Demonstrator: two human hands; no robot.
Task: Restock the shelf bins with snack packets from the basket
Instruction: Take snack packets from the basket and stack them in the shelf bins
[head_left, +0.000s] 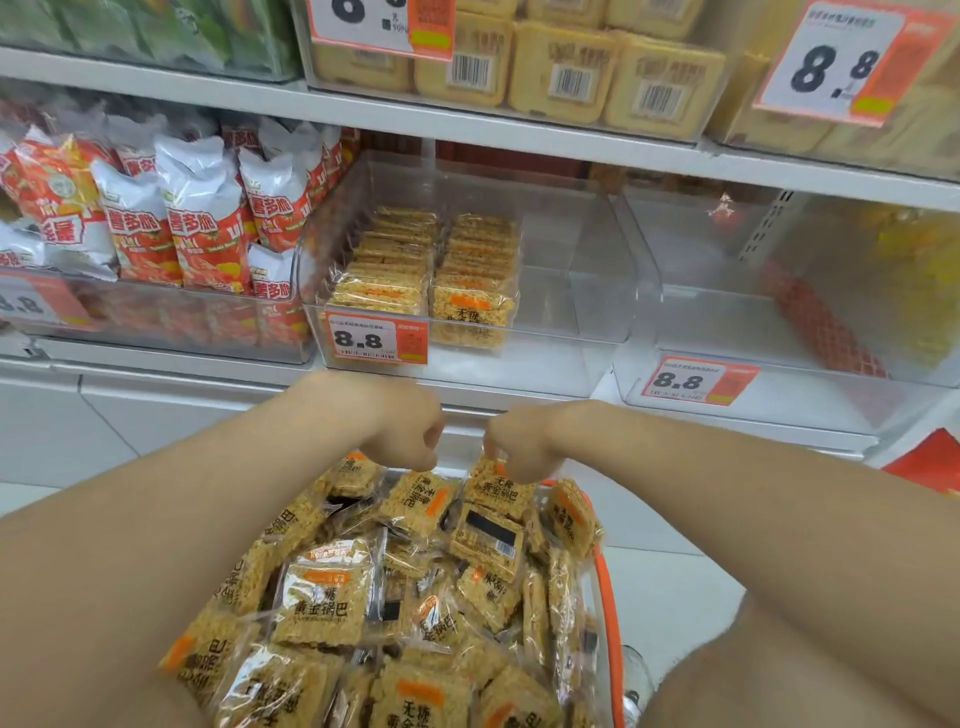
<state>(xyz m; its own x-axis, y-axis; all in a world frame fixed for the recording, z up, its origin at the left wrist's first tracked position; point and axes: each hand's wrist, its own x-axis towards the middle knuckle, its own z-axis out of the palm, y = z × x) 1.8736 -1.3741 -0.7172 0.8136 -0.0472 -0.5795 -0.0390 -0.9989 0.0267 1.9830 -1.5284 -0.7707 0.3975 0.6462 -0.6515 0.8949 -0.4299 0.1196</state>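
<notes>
Head view. Both bare forearms reach forward over the basket (605, 582) — orange rim, clear wall, heaped with square rice-crisp snack packets (324, 605) lying at all angles.

Right hand (524, 447) is at the basket's far edge, fingers bent down and pinching the top edge of one tilted packet (496, 491), which stands on the pile.

Left hand (402, 426) is near it, also at the far edge, with fingers curled under. The fingertips sit at the top of another packet (356, 473); whether they grip it cannot be told. The two hands are close but apart.

On the shelf beyond the basket stand three bins:
- Middle bin (571, 291), clear plastic. Two rows of the same shelved packets (426, 265) stand along its left wall, running front to back. A price tag (376, 338) reading 8.8 hangs at its front left corner.
- Left bin (156, 332), touching the middle one, is packed with red-and-white bags (202, 228), upright.
- Right bin (727, 312), also clear, has a second 8.8 tag (696, 382) on its front.

The shelf above holds yellow barcoded packs (566, 73) — blurred, print unreadable.
</notes>
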